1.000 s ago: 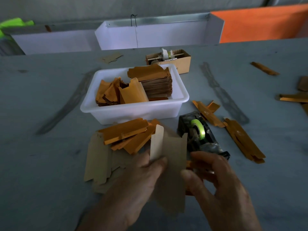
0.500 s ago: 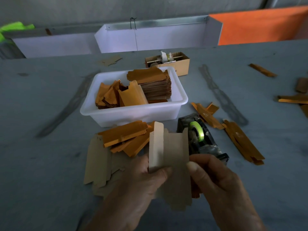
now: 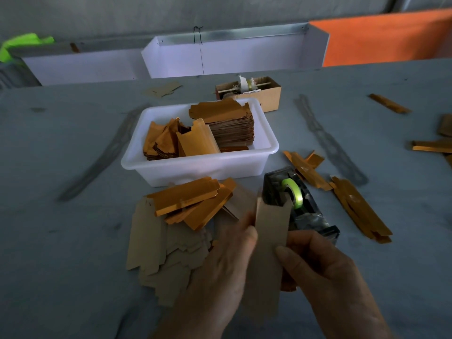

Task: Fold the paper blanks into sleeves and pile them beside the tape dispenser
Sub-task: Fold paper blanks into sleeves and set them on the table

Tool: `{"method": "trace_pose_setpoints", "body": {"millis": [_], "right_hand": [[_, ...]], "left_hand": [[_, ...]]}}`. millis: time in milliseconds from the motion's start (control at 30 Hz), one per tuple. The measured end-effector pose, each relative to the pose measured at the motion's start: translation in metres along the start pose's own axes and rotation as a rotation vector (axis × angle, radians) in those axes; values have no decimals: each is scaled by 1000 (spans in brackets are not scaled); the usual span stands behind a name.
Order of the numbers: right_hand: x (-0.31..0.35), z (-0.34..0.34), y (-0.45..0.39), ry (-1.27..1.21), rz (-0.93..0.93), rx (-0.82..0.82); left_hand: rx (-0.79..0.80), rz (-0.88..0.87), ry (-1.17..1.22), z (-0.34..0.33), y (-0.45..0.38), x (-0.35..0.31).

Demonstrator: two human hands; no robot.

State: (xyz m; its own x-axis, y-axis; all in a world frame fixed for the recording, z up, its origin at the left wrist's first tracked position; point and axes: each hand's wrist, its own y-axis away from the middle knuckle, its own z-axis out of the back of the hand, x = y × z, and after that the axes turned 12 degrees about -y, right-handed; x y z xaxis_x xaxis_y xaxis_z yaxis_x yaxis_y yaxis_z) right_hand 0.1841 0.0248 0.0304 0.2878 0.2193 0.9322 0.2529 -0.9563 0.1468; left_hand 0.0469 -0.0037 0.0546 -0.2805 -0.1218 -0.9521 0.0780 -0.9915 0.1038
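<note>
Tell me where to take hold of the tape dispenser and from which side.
Take the tape dispenser across its long black side walls, coming from above. The green tape roll stands between them and the cutter end points toward the person, so a grip from that end is probably less safe.

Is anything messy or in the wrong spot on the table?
Yes. Folded sleeves lie scattered far right, away from the pile beside the tape dispenser. One blank sits alone behind the white bin.
</note>
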Motion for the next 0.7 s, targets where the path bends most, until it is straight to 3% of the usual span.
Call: {"method": "trace_pose_setpoints", "body": {"millis": [33,400,700], "right_hand": [[1,-1,1,-1,4,10],[1,8,6,-64,41,112],[2,11,0,-268,-124,166]], "left_hand": [[57,-9,-43,-1,-1,6],[74,59,48,-1,-3,15],[161,112,78,5,-4,11]]}}
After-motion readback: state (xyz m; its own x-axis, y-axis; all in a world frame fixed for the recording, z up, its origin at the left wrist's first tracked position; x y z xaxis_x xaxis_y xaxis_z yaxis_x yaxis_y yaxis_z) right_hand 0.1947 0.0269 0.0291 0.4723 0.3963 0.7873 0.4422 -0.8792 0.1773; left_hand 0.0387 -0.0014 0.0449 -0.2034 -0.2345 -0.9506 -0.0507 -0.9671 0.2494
